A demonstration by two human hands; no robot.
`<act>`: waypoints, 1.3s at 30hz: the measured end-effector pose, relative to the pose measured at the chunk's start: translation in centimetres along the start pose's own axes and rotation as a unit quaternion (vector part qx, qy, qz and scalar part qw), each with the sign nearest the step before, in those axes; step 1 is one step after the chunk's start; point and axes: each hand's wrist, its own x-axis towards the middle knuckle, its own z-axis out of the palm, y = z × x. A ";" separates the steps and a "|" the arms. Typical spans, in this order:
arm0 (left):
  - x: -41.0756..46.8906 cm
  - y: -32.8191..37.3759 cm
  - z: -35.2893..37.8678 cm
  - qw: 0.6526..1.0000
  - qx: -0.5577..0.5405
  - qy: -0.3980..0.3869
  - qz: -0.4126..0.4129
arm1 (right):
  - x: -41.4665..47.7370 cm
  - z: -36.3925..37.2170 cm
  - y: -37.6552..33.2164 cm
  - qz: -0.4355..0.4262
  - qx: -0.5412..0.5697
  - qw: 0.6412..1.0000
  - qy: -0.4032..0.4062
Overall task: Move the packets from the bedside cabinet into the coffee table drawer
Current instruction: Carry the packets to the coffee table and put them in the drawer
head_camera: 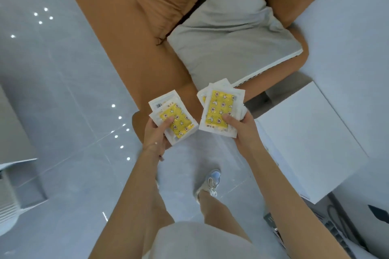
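Note:
I hold two small stacks of white packets with yellow patterned centres, one in each hand, in front of me above the floor. My left hand [156,132] grips the left stack of packets [175,119], thumb pressed on the top packet. My right hand [242,127] grips the right stack of packets [221,107], thumb on top too. The white bedside cabinet [311,143] stands just right of my right hand, its top bare. No coffee table drawer is identifiable in view.
A bed with a brown cover [130,33] and a grey pillow [229,38] lies ahead. Glossy grey floor tiles [63,90] spread to the left. A pale piece of furniture [12,132] shows at the left edge. My foot in a sneaker [210,183] is below.

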 end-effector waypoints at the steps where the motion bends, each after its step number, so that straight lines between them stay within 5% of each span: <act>1: 0.0 1.0 -1.8 1.000 -0.010 0.008 0.009 | 0.1 2.2 0.5 0.001 -0.004 1.000 -0.010; 19: 0.7 14.5 -36.7 0.987 -0.072 0.129 0.059 | -0.7 37.3 11.6 0.031 -0.112 0.982 -0.146; 32: 4.6 20.0 -47.7 0.938 -0.231 0.239 0.095 | 5.8 55.2 14.4 0.057 -0.236 0.945 -0.219; 39: 8.2 26.4 -51.2 0.902 -0.303 0.288 0.106 | 10.8 66.5 12.4 0.056 -0.356 0.890 -0.278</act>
